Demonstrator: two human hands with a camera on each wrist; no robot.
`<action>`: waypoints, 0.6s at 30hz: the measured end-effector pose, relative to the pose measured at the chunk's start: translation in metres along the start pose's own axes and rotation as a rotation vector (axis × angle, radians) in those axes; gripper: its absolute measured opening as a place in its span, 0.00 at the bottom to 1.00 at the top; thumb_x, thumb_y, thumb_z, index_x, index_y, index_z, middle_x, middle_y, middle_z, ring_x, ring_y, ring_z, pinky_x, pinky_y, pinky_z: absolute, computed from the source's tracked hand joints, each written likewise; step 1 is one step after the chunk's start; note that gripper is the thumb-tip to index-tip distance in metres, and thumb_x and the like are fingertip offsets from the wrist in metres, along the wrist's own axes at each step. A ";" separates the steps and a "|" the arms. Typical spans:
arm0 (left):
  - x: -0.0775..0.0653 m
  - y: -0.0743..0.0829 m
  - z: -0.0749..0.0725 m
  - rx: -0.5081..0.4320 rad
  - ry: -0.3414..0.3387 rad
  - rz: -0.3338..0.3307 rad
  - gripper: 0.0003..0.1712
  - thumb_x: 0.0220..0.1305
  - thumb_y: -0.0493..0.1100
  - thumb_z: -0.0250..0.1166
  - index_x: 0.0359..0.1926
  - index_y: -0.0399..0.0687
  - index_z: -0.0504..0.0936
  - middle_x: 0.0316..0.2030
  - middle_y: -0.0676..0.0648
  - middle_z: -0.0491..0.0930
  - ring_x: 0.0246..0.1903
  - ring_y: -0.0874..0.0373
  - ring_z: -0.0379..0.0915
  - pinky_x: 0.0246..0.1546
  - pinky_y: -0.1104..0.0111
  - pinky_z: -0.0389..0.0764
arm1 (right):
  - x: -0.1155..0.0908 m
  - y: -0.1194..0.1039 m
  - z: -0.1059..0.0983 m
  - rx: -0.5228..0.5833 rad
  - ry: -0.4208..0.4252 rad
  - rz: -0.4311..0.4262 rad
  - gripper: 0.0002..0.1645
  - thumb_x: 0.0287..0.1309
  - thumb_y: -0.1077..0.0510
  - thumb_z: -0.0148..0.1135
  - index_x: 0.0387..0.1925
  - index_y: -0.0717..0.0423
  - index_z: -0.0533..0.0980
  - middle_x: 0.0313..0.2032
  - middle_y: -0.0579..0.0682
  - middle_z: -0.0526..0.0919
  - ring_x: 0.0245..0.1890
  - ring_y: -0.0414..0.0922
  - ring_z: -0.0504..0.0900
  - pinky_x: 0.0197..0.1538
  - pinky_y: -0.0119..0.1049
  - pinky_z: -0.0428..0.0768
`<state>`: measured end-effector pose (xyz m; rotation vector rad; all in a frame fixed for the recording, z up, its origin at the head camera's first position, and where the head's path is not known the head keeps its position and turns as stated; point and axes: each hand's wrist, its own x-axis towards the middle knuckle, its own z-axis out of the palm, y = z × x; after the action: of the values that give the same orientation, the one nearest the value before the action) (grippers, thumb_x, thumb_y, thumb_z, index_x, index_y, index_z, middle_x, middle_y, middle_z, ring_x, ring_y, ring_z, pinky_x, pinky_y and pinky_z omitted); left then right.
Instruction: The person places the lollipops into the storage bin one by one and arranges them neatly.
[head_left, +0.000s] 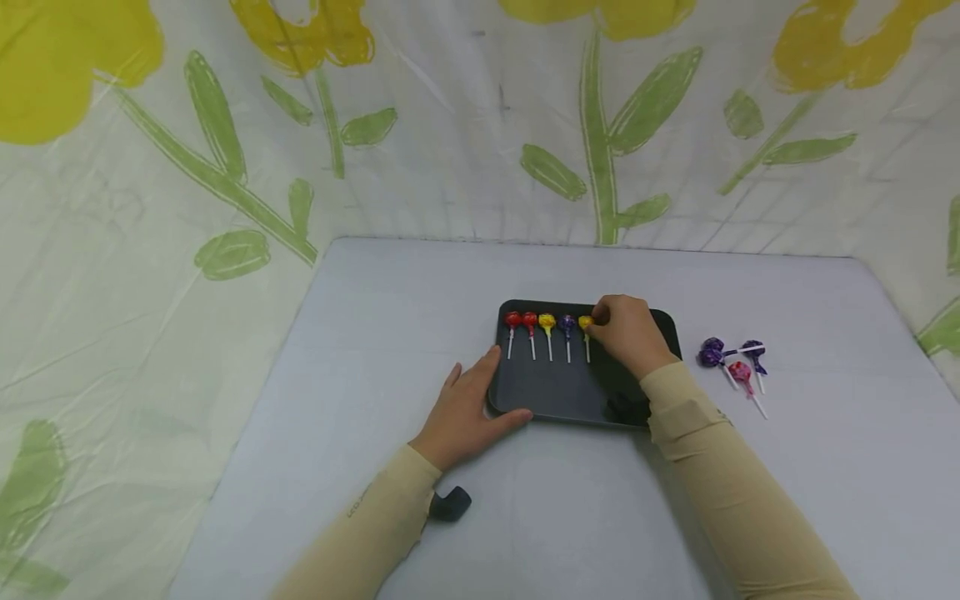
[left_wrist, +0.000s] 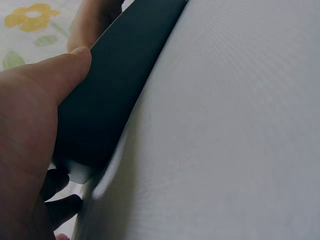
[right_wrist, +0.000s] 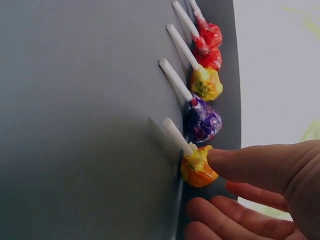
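A dark grey tray [head_left: 547,396] lies on the white table, with a row of wrapped lollipops along its far side: two red lollipops [head_left: 521,320], a yellow one [head_left: 547,321], a purple one [head_left: 567,322] and another yellow lollipop [right_wrist: 197,170] at the row's right end. My right hand [head_left: 630,333] has its thumb on that last one's wrapped head and its fingers bent close beside it; the stick points toward the near side. My left hand [head_left: 463,421] rests spread at the tray's near left corner, its thumb against the near wall.
Right of the tray, two purple lollipops [head_left: 711,353] [head_left: 753,354] and a pink lollipop [head_left: 741,373] lie in a loose pile on the table [head_left: 375,333]. A flower-printed curtain [head_left: 450,167] hangs behind the table's far edge.
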<state>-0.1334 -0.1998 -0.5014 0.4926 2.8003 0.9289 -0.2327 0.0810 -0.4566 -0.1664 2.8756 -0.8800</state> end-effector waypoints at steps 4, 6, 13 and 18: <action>0.000 0.000 0.000 0.003 -0.002 -0.003 0.63 0.63 0.80 0.61 0.85 0.50 0.50 0.82 0.50 0.56 0.79 0.54 0.56 0.83 0.50 0.43 | -0.001 0.002 -0.002 -0.009 0.000 0.007 0.18 0.68 0.59 0.70 0.51 0.70 0.83 0.49 0.68 0.86 0.51 0.63 0.84 0.53 0.58 0.83; 0.000 0.000 0.000 0.003 -0.002 -0.003 0.63 0.63 0.80 0.61 0.85 0.50 0.50 0.82 0.50 0.56 0.79 0.54 0.56 0.83 0.50 0.43 | -0.001 0.004 -0.002 -0.012 0.000 0.010 0.18 0.68 0.58 0.70 0.51 0.69 0.83 0.49 0.68 0.86 0.51 0.64 0.84 0.54 0.58 0.83; 0.000 0.000 0.001 0.005 0.003 0.002 0.64 0.63 0.81 0.59 0.85 0.50 0.50 0.82 0.50 0.56 0.80 0.55 0.55 0.83 0.51 0.43 | -0.004 0.006 -0.009 -0.008 -0.013 0.028 0.20 0.69 0.57 0.68 0.54 0.69 0.83 0.51 0.68 0.86 0.52 0.64 0.84 0.54 0.59 0.84; 0.000 -0.001 0.001 0.006 0.003 0.005 0.64 0.63 0.81 0.59 0.85 0.50 0.49 0.82 0.50 0.56 0.80 0.54 0.55 0.83 0.49 0.43 | -0.007 0.007 -0.012 -0.015 -0.003 0.024 0.18 0.71 0.59 0.65 0.53 0.70 0.84 0.50 0.69 0.86 0.51 0.64 0.85 0.52 0.59 0.84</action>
<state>-0.1334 -0.1999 -0.5026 0.5002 2.8062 0.9238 -0.2283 0.0945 -0.4507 -0.1338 2.8757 -0.8531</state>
